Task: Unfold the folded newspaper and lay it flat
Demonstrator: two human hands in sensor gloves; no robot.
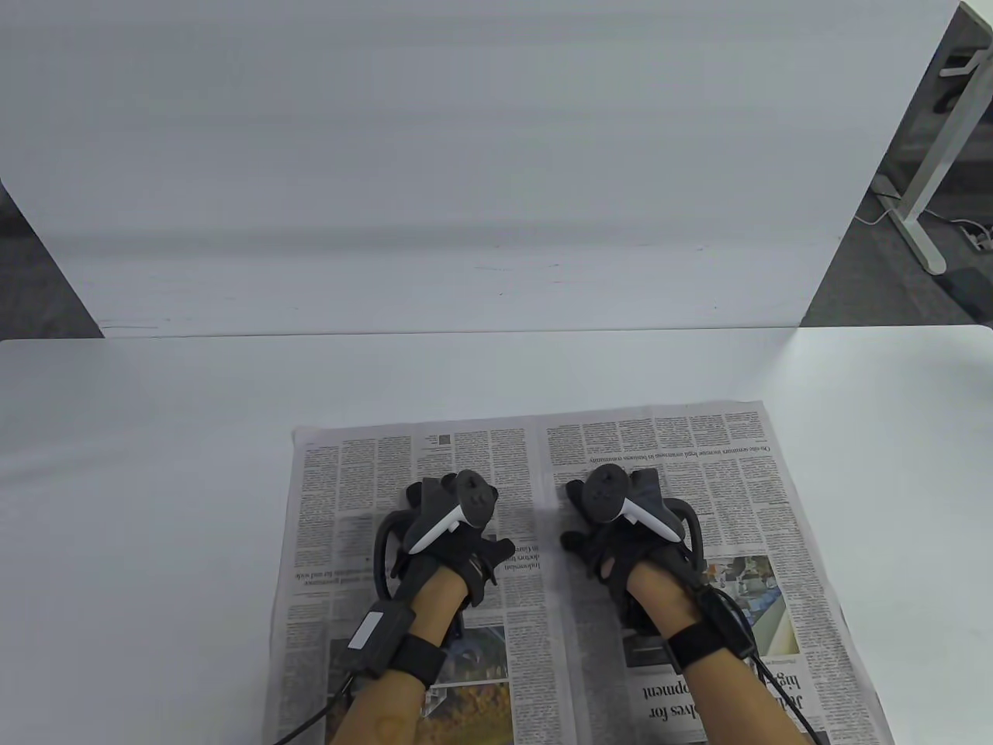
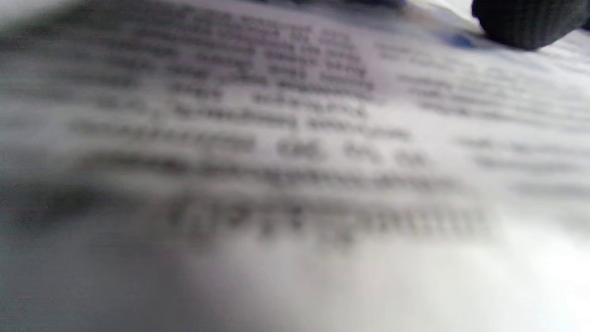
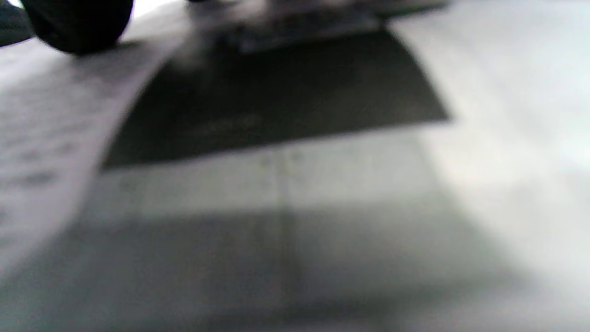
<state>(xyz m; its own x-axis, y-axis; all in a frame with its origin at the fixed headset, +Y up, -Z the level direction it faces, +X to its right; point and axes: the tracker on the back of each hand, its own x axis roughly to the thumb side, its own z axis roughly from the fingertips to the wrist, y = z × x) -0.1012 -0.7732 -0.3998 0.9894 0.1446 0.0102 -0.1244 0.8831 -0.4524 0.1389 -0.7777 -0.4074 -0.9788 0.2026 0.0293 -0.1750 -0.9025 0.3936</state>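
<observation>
The newspaper [image 1: 349, 497] lies spread open on the white table [image 1: 155, 481], printed side up, its centre crease running from far to near between my hands. My left hand [image 1: 446, 535] rests palm down on the left page, just left of the crease. My right hand [image 1: 613, 528] rests palm down on the right page, just right of the crease. Both hold nothing. The left wrist view shows blurred print [image 2: 276, 138] very close and a dark fingertip [image 2: 525, 23]. The right wrist view shows a blurred page [image 3: 286, 184] and a dark fingertip [image 3: 78, 23].
A white foam board [image 1: 465, 171] stands along the table's far edge. A desk leg [image 1: 923, 186] and cables stand on the floor at the far right. The paper's near edge runs out of the table view at the bottom.
</observation>
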